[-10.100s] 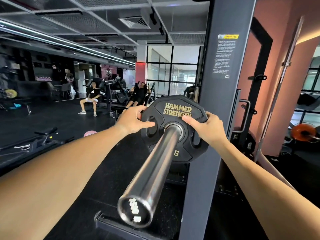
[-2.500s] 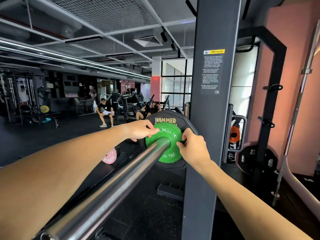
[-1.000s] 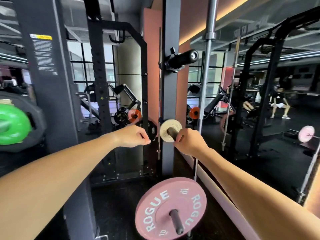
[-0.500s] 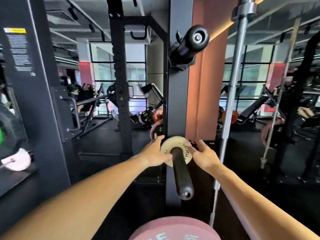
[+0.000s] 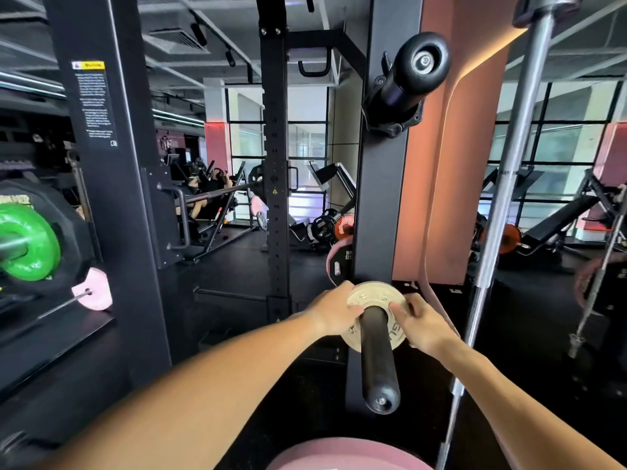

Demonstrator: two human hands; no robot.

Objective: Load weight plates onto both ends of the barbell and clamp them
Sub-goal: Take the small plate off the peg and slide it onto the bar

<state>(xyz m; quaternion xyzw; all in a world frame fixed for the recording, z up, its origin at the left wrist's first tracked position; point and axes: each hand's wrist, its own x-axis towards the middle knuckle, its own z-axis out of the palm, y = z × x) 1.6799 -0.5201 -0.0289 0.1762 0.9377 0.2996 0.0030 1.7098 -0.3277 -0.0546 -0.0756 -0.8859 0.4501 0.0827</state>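
Pink plate [image 5: 346, 454]: lying nearest, cut off by the bottom edge, so only its top arc is showing.
Storage peg [image 5: 377, 361]: black, sticking out of the rack upright [image 5: 383, 205] toward the camera, passing through the small plate.
Small plate [image 5: 375, 315]: pale and round, sitting on the peg close against the upright; its raised lettering is too blurred to read.
Left hand [image 5: 334, 310]: gripping the plate's left rim, fingers curling behind it and partly hiding there.
Right hand [image 5: 420, 325]: gripping the right rim, thumb lying across the face.
Upper peg [image 5: 405, 81]: jutting out higher on the same upright, carrying nothing.
Steel bar [image 5: 509, 184]: standing almost upright at the right, cropped at top and bottom.
Barbell [image 5: 13, 245]: cut off at the left edge, its sleeve already carrying a green plate [image 5: 29, 244] in front of a black plate [image 5: 68, 232] with half-hidden gold lettering.
Floor [image 5: 237, 252]: dark, running back under the racks.
Room: a gym with machines, tall windows glowing at the back, and a seated person too far off to make out.
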